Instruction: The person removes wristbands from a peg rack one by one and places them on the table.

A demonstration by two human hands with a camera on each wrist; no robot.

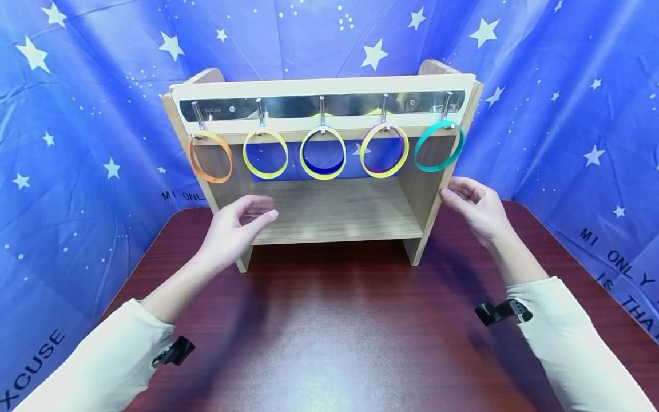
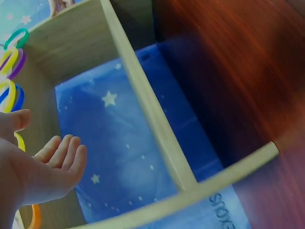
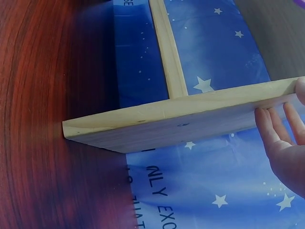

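A wooden shelf unit [image 1: 340,200] carries a metal strip with hooks [image 1: 293,109] along its top front. From the hooks hang an orange ring [image 1: 213,180], a yellow ring [image 1: 266,175], a yellow and blue ring [image 1: 323,170], a yellow and purple ring [image 1: 381,174] and a green ring [image 1: 431,168]. My left hand [image 1: 234,232] is held in front of the shelf's left side, below the rings, fingers loose and thumb apart, with nothing in it. At the right side panel [image 3: 190,114], my right hand [image 1: 476,209] touches the wood, fingertips by its outer face and thumb at the front edge.
The shelf unit stands on a dark red-brown tabletop [image 1: 329,320]. A blue curtain [image 1: 304,34] with white stars surrounds the table at the back and sides. Black wrist straps [image 1: 501,312] are on both white sleeves [image 1: 571,343].
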